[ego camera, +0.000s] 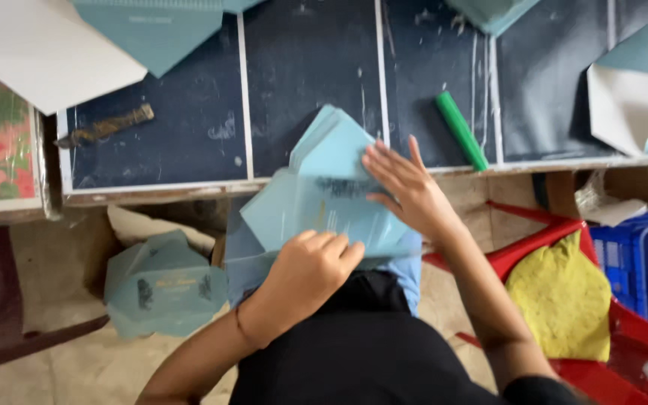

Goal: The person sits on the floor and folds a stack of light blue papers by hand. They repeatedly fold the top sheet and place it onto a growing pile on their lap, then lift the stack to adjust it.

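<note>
A stack of light blue folded card envelopes (324,199) rests on my lap and against the edge of the dark table (301,90). My left hand (310,266) lies curled on the lower edge of the stack, gripping it. My right hand (406,187) lies flat with fingers spread on the stack's upper right part, pressing it down.
A green stick (460,129) and a brownish tool (106,127) lie on the table. White and teal sheets (69,45) sit at the top left, more sheets (635,90) at the right. Another teal envelope pile (163,285) lies on the floor. A red chair with a yellow cloth (560,296) and a blue crate (646,262) stand at the right.
</note>
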